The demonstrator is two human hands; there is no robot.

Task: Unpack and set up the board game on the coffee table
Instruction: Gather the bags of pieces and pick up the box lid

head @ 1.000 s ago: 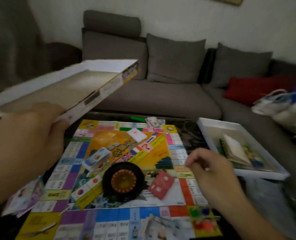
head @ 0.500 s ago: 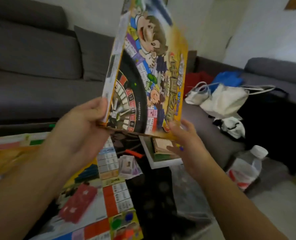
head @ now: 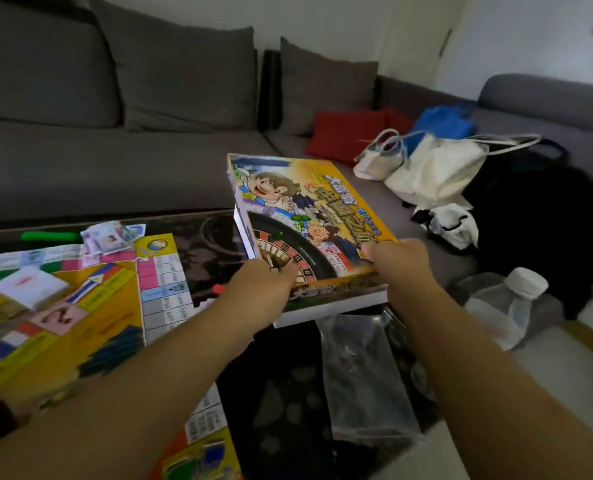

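Gripping the box lid [head: 308, 216] with both hands at the coffee table's [head: 281, 393] right end.
The left hand [head: 258, 294] and right hand [head: 397, 263] each curl around its near edge, artwork up, over the white box base [head: 329, 308]; the game board [head: 80, 306] lies unfolded to the left.

The box lid [head: 308, 216], upright before, now lies flat.
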